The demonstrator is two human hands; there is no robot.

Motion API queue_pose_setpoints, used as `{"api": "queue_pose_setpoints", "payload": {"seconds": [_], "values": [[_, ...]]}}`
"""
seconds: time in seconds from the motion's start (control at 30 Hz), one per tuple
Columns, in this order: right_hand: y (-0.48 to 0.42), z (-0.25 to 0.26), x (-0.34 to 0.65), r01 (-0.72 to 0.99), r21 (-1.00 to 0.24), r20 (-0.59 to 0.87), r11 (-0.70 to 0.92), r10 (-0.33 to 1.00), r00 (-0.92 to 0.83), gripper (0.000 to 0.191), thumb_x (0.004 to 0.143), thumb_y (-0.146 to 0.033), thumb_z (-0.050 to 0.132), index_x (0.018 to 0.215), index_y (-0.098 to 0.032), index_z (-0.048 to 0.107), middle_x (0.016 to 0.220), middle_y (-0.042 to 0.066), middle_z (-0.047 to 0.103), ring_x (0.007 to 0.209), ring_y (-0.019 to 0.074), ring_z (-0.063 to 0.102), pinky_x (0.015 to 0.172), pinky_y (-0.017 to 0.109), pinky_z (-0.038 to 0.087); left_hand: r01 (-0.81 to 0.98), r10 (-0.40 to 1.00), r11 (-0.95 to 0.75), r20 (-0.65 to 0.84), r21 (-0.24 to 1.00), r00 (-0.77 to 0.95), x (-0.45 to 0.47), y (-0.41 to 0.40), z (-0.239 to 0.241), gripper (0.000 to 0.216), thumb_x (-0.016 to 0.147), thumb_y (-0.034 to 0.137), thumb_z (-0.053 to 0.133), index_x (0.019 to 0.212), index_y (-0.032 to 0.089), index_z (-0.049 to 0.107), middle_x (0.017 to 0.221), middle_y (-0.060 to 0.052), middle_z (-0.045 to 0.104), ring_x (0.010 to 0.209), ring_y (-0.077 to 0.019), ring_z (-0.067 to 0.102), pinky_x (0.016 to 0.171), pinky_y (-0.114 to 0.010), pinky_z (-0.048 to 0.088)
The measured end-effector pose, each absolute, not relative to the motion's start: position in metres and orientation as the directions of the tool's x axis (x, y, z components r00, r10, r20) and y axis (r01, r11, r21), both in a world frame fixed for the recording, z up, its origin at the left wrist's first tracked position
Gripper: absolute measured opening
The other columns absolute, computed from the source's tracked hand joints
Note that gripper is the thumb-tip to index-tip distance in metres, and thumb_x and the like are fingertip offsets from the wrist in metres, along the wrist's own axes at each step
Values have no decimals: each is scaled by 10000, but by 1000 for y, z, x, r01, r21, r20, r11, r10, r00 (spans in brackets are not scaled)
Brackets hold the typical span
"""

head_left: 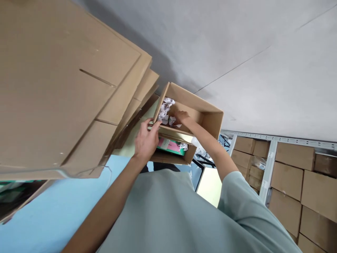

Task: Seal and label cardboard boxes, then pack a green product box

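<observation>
An open brown cardboard box (207,116) sits in front of me with crumpled white paper (165,109) inside at its left end. My left hand (146,140) grips the near wall of the box, fingers curled over its rim. My right hand (181,117) reaches down inside the box, fingers bent over the crumpled paper. Under the box lies a second, shallower carton (173,158) with a pink and green item (171,146) showing in it.
A stack of flattened cardboard sheets (60,91) fills the left of the view. A metal shelf rack (268,165) at the right holds several closed brown cartons (289,175). A light blue surface (52,214) lies at lower left.
</observation>
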State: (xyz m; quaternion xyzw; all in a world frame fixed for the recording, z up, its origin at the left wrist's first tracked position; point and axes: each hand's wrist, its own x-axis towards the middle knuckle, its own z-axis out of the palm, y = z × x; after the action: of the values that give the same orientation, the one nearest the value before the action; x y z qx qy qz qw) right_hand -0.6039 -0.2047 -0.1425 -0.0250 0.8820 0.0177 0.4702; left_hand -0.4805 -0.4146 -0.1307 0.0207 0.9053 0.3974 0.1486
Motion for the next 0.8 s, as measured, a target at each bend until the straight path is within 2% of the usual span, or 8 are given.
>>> {"api": "queue_pose_setpoints", "payload": {"seconds": [0.17, 0.27, 0.37, 0.5, 0.57, 0.63, 0.73, 0.8], "values": [[-213, -145, -599, -48, 40, -790, 998, 2, -613, 481, 1046, -296, 772, 1365, 56, 697, 1411, 220, 778, 1274, 205, 770, 978, 240, 504, -99, 158, 672, -272, 734, -949, -480, -415, -132, 482, 1079, 216, 511, 1507, 307, 712, 1653, -149, 548, 1371, -355, 649, 1092, -459, 548], [-200, -129, -598, -22, 58, -773, 998, 31, -634, 410, 1062, -280, 726, 1340, 21, 727, 1419, 209, 779, 1284, 208, 777, 996, 218, 510, -84, 168, 646, -249, 759, -954, -481, -415, -131, 488, 1078, 226, 508, 1515, 305, 710, 1648, -159, 547, 1386, -363, 642, 1109, -472, 551], [-179, -103, -591, 23, 51, -742, 998, 53, -669, 469, 1076, -331, 753, 1459, -67, 695, 1459, 215, 773, 1299, 246, 779, 1050, 264, 547, -64, 166, 643, -220, 763, -961, -483, -414, -128, 503, 1067, 237, 506, 1524, 292, 709, 1638, -161, 549, 1401, -368, 632, 1108, -469, 556], [-160, -46, -546, 228, -96, -554, 969, 138, -821, 546, 1102, -474, 695, 1557, -177, 634, 1437, 176, 791, 1324, 351, 762, 1065, 390, 588, -51, 164, 634, -198, 772, -966, -482, -412, -122, 499, 1067, 258, 496, 1516, 266, 714, 1618, -169, 555, 1399, -373, 632, 1124, -466, 545], [-161, -11, -507, 298, -196, -437, 934, 189, -880, 550, 1119, -497, 644, 1576, -192, 615, 1414, 153, 795, 1286, 348, 770, 1054, 398, 589, -41, 170, 626, -188, 779, -967, -481, -411, -120, 493, 1072, 271, 496, 1516, 256, 711, 1620, -175, 551, 1396, -375, 633, 1143, -468, 532], [-169, 21, -464, 322, -306, -377, 896, 197, -905, 543, 1128, -492, 600, 1592, -208, 601, 1363, 115, 806, 1203, 304, 789, 1027, 367, 592, -34, 171, 617, -176, 786, -969, -480, -410, -119, 489, 1079, 280, 492, 1517, 251, 708, 1625, -176, 547, 1398, -370, 633, 1164, -466, 520], [-189, 46, -406, 350, -424, -417, 835, 163, -894, 544, 1093, -480, 648, 1574, -228, 620, 1234, 65, 833, 1015, 243, 800, 932, 306, 595, -7, 180, 596, -142, 803, -973, -480, -411, -119, 498, 1094, 290, 469, 1534, 233, 696, 1632, -180, 550, 1423, -350, 629, 1211, -452, 499], [-203, 42, -381, 368, -430, -485, 824, 133, -864, 514, 1066, -465, 702, 1525, -239, 661, 1185, 52, 842, 969, 234, 797, 896, 290, 585, 34, 208, 572, -104, 819, -973, -480, -414, -118, 531, 1100, 306, 462, 1587, 225, 658, 1639, -181, 557, 1463, -339, 617, 1242, -439, 486]]}}
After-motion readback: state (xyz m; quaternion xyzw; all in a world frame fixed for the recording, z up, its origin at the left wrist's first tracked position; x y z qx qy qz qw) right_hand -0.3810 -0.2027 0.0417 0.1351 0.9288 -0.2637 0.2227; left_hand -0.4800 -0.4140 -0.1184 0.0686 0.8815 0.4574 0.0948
